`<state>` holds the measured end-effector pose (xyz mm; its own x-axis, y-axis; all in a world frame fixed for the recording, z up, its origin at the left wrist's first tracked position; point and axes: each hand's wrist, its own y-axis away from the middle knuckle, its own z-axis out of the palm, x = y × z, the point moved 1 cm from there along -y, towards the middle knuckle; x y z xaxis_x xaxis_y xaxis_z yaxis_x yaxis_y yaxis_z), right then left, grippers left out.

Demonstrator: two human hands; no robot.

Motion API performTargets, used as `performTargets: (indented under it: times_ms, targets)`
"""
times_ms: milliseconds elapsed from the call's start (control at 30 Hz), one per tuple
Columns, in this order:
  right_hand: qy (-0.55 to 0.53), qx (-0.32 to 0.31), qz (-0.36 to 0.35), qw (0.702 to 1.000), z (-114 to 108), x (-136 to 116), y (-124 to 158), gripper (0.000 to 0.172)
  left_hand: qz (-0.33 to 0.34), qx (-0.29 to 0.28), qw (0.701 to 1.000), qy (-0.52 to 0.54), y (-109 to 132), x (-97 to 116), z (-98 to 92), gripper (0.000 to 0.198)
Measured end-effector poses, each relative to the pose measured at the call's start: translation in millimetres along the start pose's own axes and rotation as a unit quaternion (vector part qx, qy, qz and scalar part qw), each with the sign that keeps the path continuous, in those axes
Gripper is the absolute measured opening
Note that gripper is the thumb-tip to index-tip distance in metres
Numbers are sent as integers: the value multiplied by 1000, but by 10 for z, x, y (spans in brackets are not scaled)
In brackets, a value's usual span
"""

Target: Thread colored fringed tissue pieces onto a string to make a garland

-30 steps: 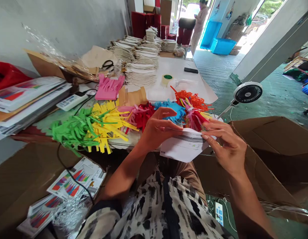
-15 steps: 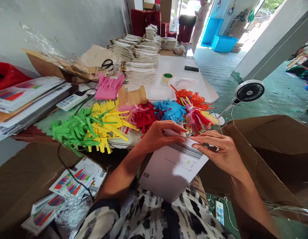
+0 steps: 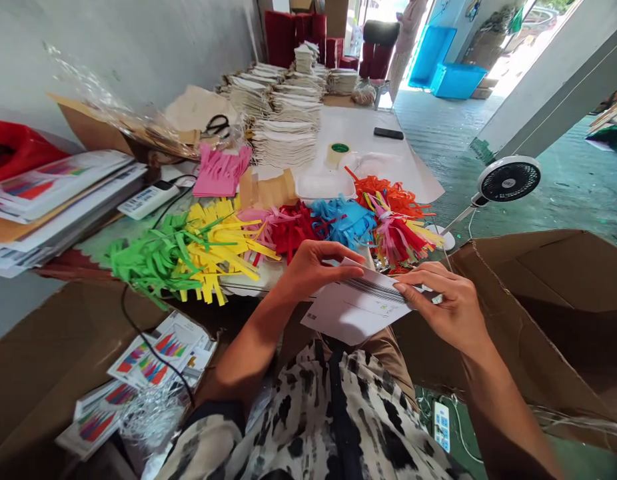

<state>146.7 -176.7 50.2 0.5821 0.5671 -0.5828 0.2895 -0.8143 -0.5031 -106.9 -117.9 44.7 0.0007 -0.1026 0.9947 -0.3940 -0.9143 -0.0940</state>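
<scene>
Both hands hold one white printed sheet just off the near edge of the table, above the person's lap, slightly below the middle of the view. The left hand grips the sheet's far left corner, with its fingers curled over the top; the thumb is hidden. The right hand pinches the right edge, with the forefinger stretched flat along the top beside the dark bars printed there. The sheet lies nearly flat, and its near corner dips toward the patterned shirt.

From 10 to 1 o'clock of the hands, cut paper fringes lie in a row along the table: green fringe, yellow fringe, red fringe, blue fringe and orange fringe. A mixed bundle lies just beside the right hand at its 11 o'clock. A pink fringe lies farther back, at 11 o'clock of the left hand.

Behind the blue fringe sits a white tray, with a tape roll just beyond it. At 12 o'clock, stacks of white paper fill the far end of the table, scissors lie to their left and a phone to their right.

A small fan stands at 1 o'clock of the right hand, and an open cardboard box sits at its 3 o'clock. Printed cards lie at 8 o'clock of the left hand, with a black cable running across them. A power strip lies on the floor at 6 o'clock of the right hand.
</scene>
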Motion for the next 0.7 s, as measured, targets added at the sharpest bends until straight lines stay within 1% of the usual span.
performTargets:
  times_ms: [133, 233, 267, 300, 333, 400, 433, 467, 500, 533, 567, 633, 700]
  targets:
    - [-9, 15, 21, 1000, -12, 37, 39, 10, 8, 32, 999, 17, 4, -68, -1, 27]
    - [-7, 31, 11, 999, 10, 51, 76, 17, 22, 68, 996, 49, 11, -104, 29, 25]
    - [-4, 42, 1, 999, 18, 55, 91, 21, 27, 72, 995, 57, 11, -104, 32, 24]
    - [2, 56, -11, 998, 24, 57, 106, 26, 30, 65, 995, 65, 9, -100, 32, 25]
    - [10, 72, -27, 997, 28, 57, 119, 31, 29, 45, 996, 73, 6, -92, 27, 30]
    - [27, 94, -58, 993, 32, 45, 137, 40, 10, -10, 996, 91, -1, -81, 11, 55]
    - [32, 96, -68, 993, 32, 34, 140, 43, -4, -31, 995, 97, 0, -82, 3, 68]
    - [30, 90, -68, 993, 30, 21, 140, 42, -15, -42, 994, 103, 5, -89, -2, 74]
    - [23, 75, -55, 995, 28, 9, 138, 40, -19, -41, 993, 109, 17, -101, -3, 74]
    - [12, 55, -27, 998, 25, 0, 135, 38, -16, -32, 993, 115, 34, -119, 0, 68]
    - [-1, 34, 14, 999, 19, -4, 135, 38, -7, -21, 992, 123, 57, -140, 9, 61]
    - [-33, 1, 115, 993, 5, 4, 149, 44, 15, -6, 990, 142, 112, -187, 36, 47]
    - [-70, -6, 197, 978, -9, 22, 182, 48, 29, -2, 989, 147, 165, -222, 63, 40]
